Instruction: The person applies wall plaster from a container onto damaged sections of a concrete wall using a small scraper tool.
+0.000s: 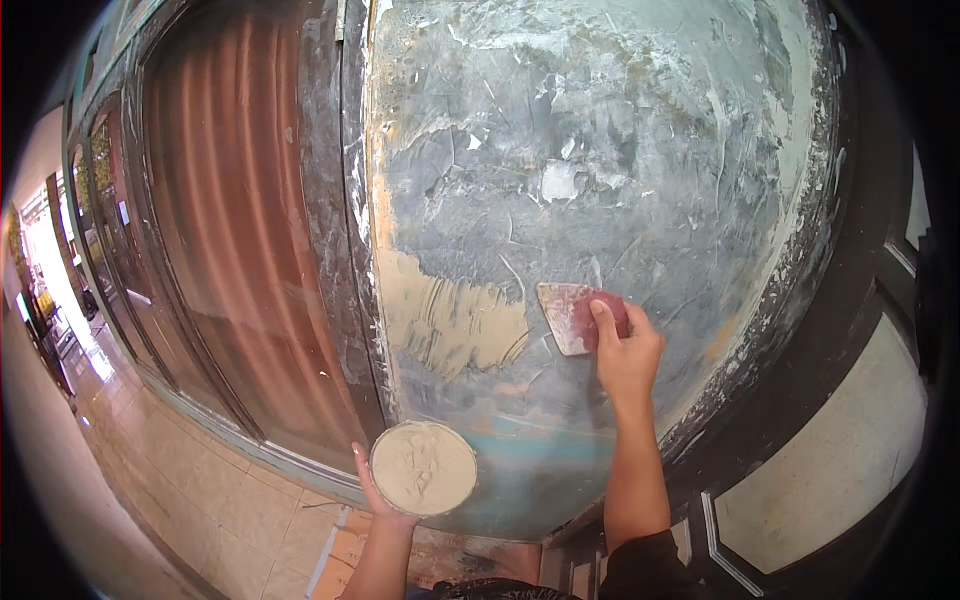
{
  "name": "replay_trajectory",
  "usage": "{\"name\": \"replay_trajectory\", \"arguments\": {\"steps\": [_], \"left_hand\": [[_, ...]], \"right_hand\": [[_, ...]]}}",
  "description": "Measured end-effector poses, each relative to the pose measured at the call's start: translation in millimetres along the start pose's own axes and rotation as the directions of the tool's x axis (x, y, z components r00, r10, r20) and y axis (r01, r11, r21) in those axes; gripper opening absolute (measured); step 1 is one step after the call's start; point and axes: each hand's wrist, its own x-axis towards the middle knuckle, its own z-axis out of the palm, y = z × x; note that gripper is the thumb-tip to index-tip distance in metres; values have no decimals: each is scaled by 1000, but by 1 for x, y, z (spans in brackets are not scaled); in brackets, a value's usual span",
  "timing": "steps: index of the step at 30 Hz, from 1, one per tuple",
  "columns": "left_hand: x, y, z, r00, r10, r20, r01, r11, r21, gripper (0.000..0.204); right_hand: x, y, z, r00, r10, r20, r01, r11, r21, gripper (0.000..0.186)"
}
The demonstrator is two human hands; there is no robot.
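Note:
My right hand (622,350) grips a flat red putty scraper (585,318) with a whitish, crusted blade, held against or just off the mottled grey wall panel (660,180), right of a fresh beige patch of streaked filler (450,320). Low in the middle, my left hand (370,480) holds a round container of pale beige paste (423,470), its fingers and thumb around the rim and underside.
Left of the panel are a weathered post (340,200) and glazed frames with a reddish curtain (220,200). A tiled floor (220,500) runs toward a bright opening at far left. Dark wooden framing with light panels (830,450) borders the right; orange sheets (330,560) lie below.

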Motion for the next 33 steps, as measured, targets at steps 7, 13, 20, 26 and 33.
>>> {"name": "replay_trajectory", "arguments": {"steps": [7,13,20,26,33], "left_hand": [[6,-8,-9,1000,8,15,-9,995,98,95],[11,-10,-20,997,51,-57,-47,996,82,95],[4,-15,-13,999,28,-23,-26,996,85,94],[7,-15,-20,999,27,-29,-27,1000,10,95],[1,-13,-12,998,29,-64,-29,1000,4,95]], "right_hand": [[-57,38,12,956,-48,291,113,971,-212,29],[-41,32,5,980,1,197,43,975,-217,32],[-61,46,3,978,-33,206,63,988,-138,30],[-47,46,7,986,-22,164,52,983,-176,30],[-54,42,-1,990,-7,144,16,998,-65,29]]}}
